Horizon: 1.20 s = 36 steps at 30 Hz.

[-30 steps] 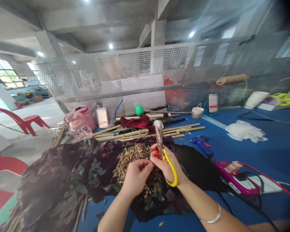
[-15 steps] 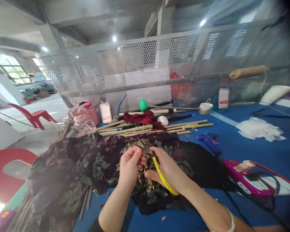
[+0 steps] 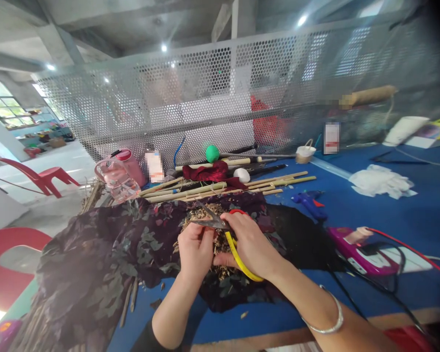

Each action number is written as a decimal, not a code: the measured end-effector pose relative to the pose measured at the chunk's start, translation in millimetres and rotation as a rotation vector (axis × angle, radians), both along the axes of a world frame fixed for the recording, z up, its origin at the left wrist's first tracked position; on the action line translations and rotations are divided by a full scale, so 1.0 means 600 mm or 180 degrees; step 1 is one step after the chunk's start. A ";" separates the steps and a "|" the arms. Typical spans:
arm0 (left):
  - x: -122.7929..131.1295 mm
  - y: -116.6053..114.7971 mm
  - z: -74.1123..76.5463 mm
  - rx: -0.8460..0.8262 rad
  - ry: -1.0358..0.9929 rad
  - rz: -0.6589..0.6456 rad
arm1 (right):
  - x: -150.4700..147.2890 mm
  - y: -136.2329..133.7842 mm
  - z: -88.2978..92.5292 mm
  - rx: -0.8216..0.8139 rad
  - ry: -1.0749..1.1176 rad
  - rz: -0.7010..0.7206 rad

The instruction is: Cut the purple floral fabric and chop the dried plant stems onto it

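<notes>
My right hand [image 3: 251, 242] grips scissors [image 3: 238, 256] with yellow and red handles, their dark blades spread apart and pointing left. Close by on the left, my left hand [image 3: 196, 247] is closed, its fingertips pinched together just below the blades. What it pinches is hidden behind the fingers. Under both hands lies a heap of dry brown plant bits [image 3: 225, 271], small and chopped. The heap rests on a dark floral cloth [image 3: 146, 239] spread over the blue table [image 3: 190, 322].
Bamboo sticks [image 3: 289, 180], a dark red cloth [image 3: 205, 172] and a green ball [image 3: 212, 154] lie behind the heap. Rightward are a blue glue gun [image 3: 310, 204], a magenta power strip [image 3: 363, 252] with cords, and white gloves [image 3: 383, 182]. A pink jug [image 3: 130, 168] stands back left.
The scissor blades have opened wider, and the red handle now shows above my right hand. My left hand has turned, its fingers curled more tightly. The whole view has shifted slightly.
</notes>
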State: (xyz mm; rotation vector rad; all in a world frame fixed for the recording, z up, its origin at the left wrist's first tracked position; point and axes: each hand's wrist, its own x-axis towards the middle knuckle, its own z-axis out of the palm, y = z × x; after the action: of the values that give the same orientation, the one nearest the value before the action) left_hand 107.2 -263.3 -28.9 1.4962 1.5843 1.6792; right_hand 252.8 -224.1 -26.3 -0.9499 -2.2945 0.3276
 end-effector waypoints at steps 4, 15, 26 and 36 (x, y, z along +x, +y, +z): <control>-0.004 -0.002 0.005 0.0280 0.0719 0.0128 | 0.000 -0.001 -0.001 -0.0098 0.0016 -0.0071; -0.009 -0.007 0.017 0.0253 0.0996 0.0160 | 0.000 0.008 -0.008 -0.0260 0.0077 -0.0172; -0.008 0.001 0.006 0.0034 0.0665 0.0192 | -0.008 0.004 -0.003 -0.0465 -0.0024 -0.0152; -0.007 0.001 0.001 0.0426 0.0853 0.0139 | -0.010 0.001 -0.007 -0.0270 0.0171 0.0069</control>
State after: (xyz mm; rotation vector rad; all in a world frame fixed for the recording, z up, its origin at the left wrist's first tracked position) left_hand 103.0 -262.5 -28.2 1.8316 1.6753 1.6950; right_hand 246.6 -223.4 -30.8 -0.9472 -2.2586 0.4576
